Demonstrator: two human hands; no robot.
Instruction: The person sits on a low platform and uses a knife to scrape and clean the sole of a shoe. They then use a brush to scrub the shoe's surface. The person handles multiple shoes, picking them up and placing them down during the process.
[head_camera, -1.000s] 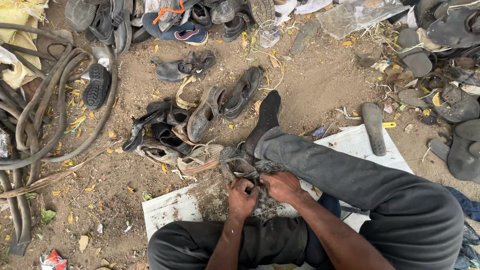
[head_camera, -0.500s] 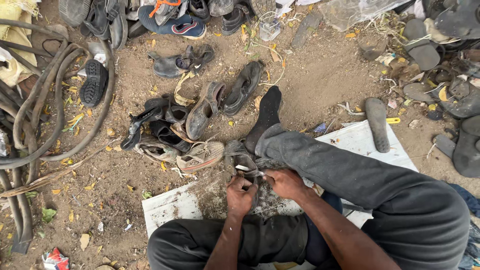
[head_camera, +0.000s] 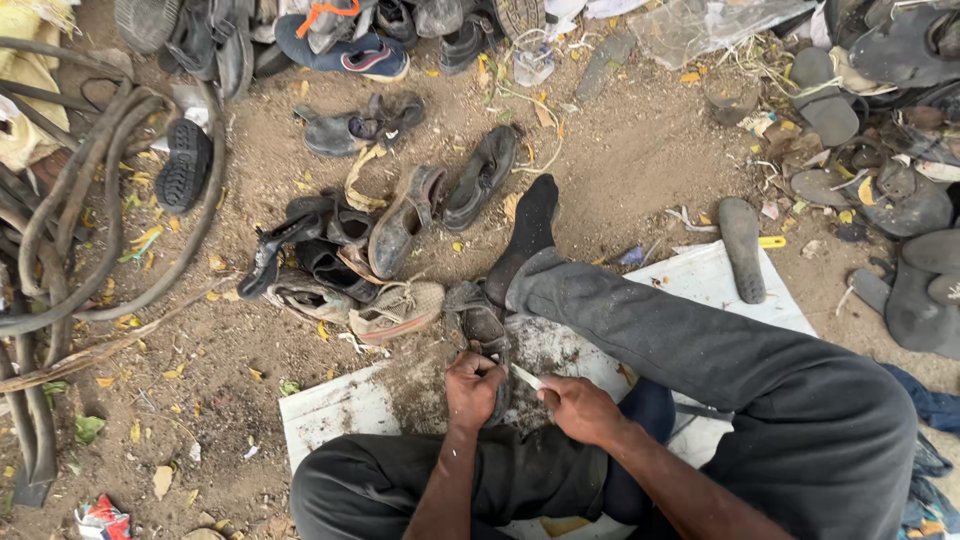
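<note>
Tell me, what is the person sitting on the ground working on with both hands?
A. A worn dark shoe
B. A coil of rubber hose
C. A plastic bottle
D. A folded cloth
A: the left hand grips a worn dark shoe lying on the white board, while the right hand holds a small pale blade-like tool against it.

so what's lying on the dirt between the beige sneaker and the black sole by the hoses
In the head view, a pile of worn dark shoes lies between the beige sneaker and the black sole, with bare dirt and yellow leaves nearer the sole.
</note>
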